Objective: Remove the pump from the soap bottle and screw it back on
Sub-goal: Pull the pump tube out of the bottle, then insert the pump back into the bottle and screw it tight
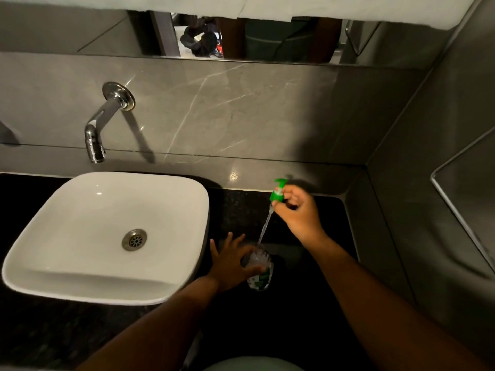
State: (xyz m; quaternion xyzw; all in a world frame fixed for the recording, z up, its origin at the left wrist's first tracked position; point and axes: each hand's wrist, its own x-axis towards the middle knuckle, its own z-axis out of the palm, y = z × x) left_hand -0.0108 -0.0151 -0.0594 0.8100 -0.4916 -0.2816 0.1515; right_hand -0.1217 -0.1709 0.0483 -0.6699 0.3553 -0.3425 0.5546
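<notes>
A clear soap bottle [259,269] with a green label stands on the black counter to the right of the basin. My left hand [231,261] grips its side. My right hand [299,210] holds the green pump [278,192] by its collar, lifted above and behind the bottle. The pump's clear dip tube [265,227] slants down toward the bottle's mouth, and its lower end is at or just inside the opening. The pump is off the bottle's neck.
A white square basin [107,236] with a metal drain sits on the left of the black counter [329,236]. A chrome wall spout [97,129] hangs over the basin. Grey stone walls close in behind and on the right.
</notes>
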